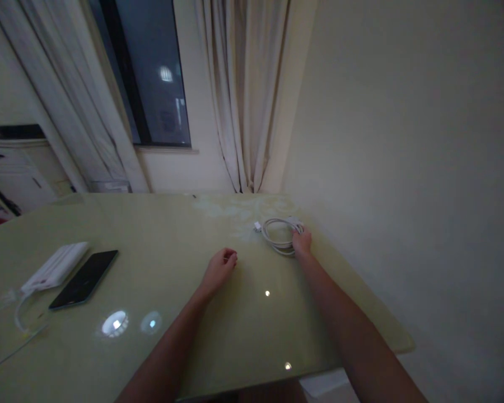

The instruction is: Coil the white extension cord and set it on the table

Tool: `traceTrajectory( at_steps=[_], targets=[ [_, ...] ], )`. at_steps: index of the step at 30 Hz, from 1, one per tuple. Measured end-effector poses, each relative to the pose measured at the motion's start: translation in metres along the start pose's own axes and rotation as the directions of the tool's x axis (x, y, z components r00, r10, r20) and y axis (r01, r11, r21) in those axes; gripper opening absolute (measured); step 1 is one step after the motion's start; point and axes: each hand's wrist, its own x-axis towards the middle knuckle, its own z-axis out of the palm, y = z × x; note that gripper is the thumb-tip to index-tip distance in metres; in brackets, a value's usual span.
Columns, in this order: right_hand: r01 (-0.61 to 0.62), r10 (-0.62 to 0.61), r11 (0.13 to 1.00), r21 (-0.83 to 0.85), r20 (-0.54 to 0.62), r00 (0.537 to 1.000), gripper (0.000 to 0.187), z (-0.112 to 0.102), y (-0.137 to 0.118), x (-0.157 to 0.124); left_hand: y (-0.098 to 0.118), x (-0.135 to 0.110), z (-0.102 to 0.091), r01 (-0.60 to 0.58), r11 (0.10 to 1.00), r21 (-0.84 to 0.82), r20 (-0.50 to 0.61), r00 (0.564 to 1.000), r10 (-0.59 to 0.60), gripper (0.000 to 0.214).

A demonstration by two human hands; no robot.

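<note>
A coiled white-grey cable (273, 242) with a white plug (257, 226) at its left end is at the right side of the glossy table. My right hand (302, 242) is closed around the right side of the coil. To the left of the coil, and apart from it, my left hand (222, 267) is just above or resting on the tabletop. Its fingers are curled in with thumb and fingertips together; whatever may be between them is too small to make out.
On the left of the pale green table (151, 235) lie a black-screened phone (84, 280) and a white box-like object (56, 266) with a thin white cord (19, 313). A wall (403, 168) borders the table's right side. Curtains (243, 95) hang behind.
</note>
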Motion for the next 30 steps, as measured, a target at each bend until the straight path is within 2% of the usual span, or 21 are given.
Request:
traceTrajectory(
  at_steps=[3,7,13,14,16,17,19,20,22,23,24,25,26,30],
  targets=[
    [-0.105,0.103,0.989,-0.108,-0.019,0.994,0.045,-0.016,0.008,0.031,-0.001,-0.001,0.005,-0.094,0.990,0.108,0.033,0.995,0.091,0.019],
    [-0.083,0.087,0.976,-0.200,0.010,0.996,0.037,-0.035,0.021,0.042,0.000,-0.003,0.010,-0.146,0.972,0.183,0.077,0.988,0.134,0.018],
    [0.008,-0.036,0.976,-0.218,-0.128,0.991,0.054,-0.046,0.019,0.016,0.002,-0.004,0.010,-0.158,0.969,0.191,0.084,0.986,0.144,0.016],
    [0.049,-0.081,0.978,-0.203,-0.151,0.985,0.053,-0.047,0.014,0.008,0.002,-0.004,0.009,-0.163,0.966,0.202,0.081,0.985,0.150,0.016],
    [0.216,-0.235,0.967,-0.133,-0.149,0.961,0.045,-0.044,0.000,-0.018,0.002,-0.004,0.009,-0.190,0.953,0.237,0.070,0.982,0.178,0.016],
    [0.342,-0.349,0.937,-0.070,-0.110,0.931,0.040,-0.041,-0.010,-0.035,0.001,-0.005,0.009,-0.211,0.943,0.256,0.065,0.977,0.201,0.016],
    [0.535,-0.541,0.840,0.091,0.075,0.838,0.035,-0.032,-0.032,-0.077,0.000,-0.007,0.009,-0.258,0.924,0.284,0.062,0.966,0.250,0.017],
    [0.600,-0.625,0.780,0.175,0.219,0.749,0.036,-0.027,-0.044,-0.099,-0.001,-0.009,0.009,-0.280,0.916,0.289,0.071,0.960,0.271,0.016],
    [0.717,-0.744,0.641,0.275,0.453,0.491,0.038,-0.018,-0.063,-0.138,-0.003,-0.012,0.007,-0.339,0.896,0.288,0.126,0.941,0.316,0.011],
    [0.758,-0.770,0.578,0.301,0.508,0.386,0.041,-0.014,-0.070,-0.153,-0.004,-0.014,0.005,-0.373,0.880,0.294,0.170,0.926,0.336,0.007],
    [0.774,-0.780,0.541,0.329,0.542,0.314,0.044,-0.011,-0.075,-0.162,-0.005,-0.015,0.003,-0.403,0.861,0.311,0.214,0.912,0.350,0.005],
    [0.770,-0.781,0.528,0.358,0.562,0.274,0.047,-0.010,-0.077,-0.167,-0.005,-0.015,0.001,-0.425,0.838,0.343,0.252,0.901,0.353,0.005],
    [0.744,-0.777,0.541,0.391,0.572,0.264,0.048,-0.010,-0.077,-0.167,-0.006,-0.015,0.000,-0.434,0.814,0.385,0.275,0.896,0.348,0.006],
    [0.624,-0.749,0.625,0.469,0.584,0.311,0.041,-0.014,-0.066,-0.143,-0.008,-0.013,0.003,-0.442,0.758,0.480,0.295,0.895,0.335,0.021]
  ],
)
